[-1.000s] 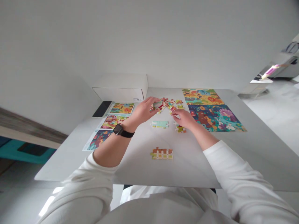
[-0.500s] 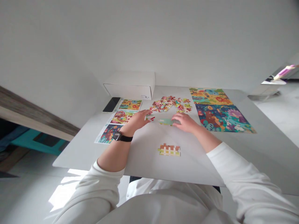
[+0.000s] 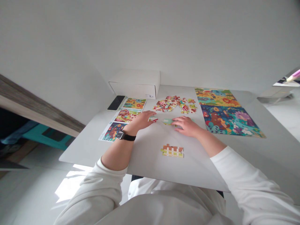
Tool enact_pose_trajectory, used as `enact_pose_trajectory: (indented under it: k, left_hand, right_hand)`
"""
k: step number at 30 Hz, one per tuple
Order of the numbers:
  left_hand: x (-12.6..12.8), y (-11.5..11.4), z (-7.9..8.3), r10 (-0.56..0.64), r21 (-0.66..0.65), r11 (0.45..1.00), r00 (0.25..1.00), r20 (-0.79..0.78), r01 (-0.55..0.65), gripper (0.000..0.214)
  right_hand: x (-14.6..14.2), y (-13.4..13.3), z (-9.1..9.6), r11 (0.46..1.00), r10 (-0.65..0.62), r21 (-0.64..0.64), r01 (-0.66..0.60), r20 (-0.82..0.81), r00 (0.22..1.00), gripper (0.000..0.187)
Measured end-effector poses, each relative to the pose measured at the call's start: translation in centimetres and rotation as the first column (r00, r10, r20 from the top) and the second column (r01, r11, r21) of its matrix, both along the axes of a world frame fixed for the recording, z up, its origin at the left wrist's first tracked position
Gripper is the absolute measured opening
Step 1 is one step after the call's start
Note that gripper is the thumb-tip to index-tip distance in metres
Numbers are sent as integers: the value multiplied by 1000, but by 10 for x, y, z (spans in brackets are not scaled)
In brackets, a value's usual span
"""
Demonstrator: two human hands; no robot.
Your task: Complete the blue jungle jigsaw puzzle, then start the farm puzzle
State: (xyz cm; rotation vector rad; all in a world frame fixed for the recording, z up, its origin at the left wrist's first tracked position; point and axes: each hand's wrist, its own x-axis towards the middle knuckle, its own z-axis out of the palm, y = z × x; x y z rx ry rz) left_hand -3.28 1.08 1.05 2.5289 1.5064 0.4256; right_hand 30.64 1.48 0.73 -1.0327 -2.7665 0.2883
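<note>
My left hand (image 3: 145, 120), with a watch on its wrist, has its thumb and fingers around a small puzzle piece (image 3: 153, 119) with red and pale green on it. To its right lies a pale green joined strip of puzzle pieces (image 3: 167, 121). My right hand (image 3: 186, 125) rests over the right part of that strip with its fingers stretched out, hiding some of it. Closer to me, a joined block of puzzle pieces (image 3: 172, 151) shows a white fence. Beyond both hands is a pile of loose puzzle pieces (image 3: 167, 103).
On the left are a picture sheet (image 3: 126, 115) with three scenes and a phone (image 3: 116, 103). A white box (image 3: 133, 89) stands at the back against the wall. Two finished-looking picture panels (image 3: 228, 120) lie on the right of the white table (image 3: 145, 161).
My right hand has moved slightly left over the pale green strip, its fingers now covering more of it. My left hand stays at its small piece. The whole view has shifted a little.
</note>
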Motion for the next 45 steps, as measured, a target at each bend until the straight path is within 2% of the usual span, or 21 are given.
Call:
enact_pose_trajectory:
  k: [11,16,20,23,26,28,31,33,35,37,40,45]
  left_hand:
    - [7,-4,3,-21,10,1000,999,-38,22,48]
    - [9,-4,4,-37,72,997,999,-5,37,43]
    - [12,-5,8,-14,82,997,1000,5,13,38]
    - [14,-7,12,65,77,995,997,30,-67,39]
    - [15,-9,18,219,84,971,973,69,-225,42]
    - [15,-8,21,318,72,944,946,54,-322,40]
    - [13,-4,23,396,33,918,918,24,-396,58]
    - [11,-2,22,401,19,915,915,47,-403,59]
    - [11,-1,19,405,22,912,909,96,-409,49]
    - [12,0,18,412,34,906,900,144,-421,38]
    - [14,7,19,403,44,909,899,170,-415,38]
    - [19,47,24,314,89,942,945,94,-322,37]
  right_hand:
    - [2,1,-2,1000,6,9,-6,-25,1000,35]
    - [4,3,-6,1000,10,16,-9,-49,999,35]
    - [5,5,-8,1000,8,7,-8,-82,997,40]
    - [5,5,-8,1000,-4,27,8,-116,993,43]
    - [8,9,-7,994,-69,70,79,-138,988,43]
    - [12,13,-6,980,-155,103,171,-141,978,45]
    - [22,26,-6,939,-304,129,318,-119,945,51]
    - [28,36,-6,918,-372,118,379,-83,925,53]
    - [32,47,-7,907,-406,101,409,-47,913,52]
    - [32,57,-9,904,-418,88,418,-22,908,51]
    - [29,67,-12,906,-420,67,418,20,907,49]
    - [28,72,-18,882,-467,78,464,30,884,49]
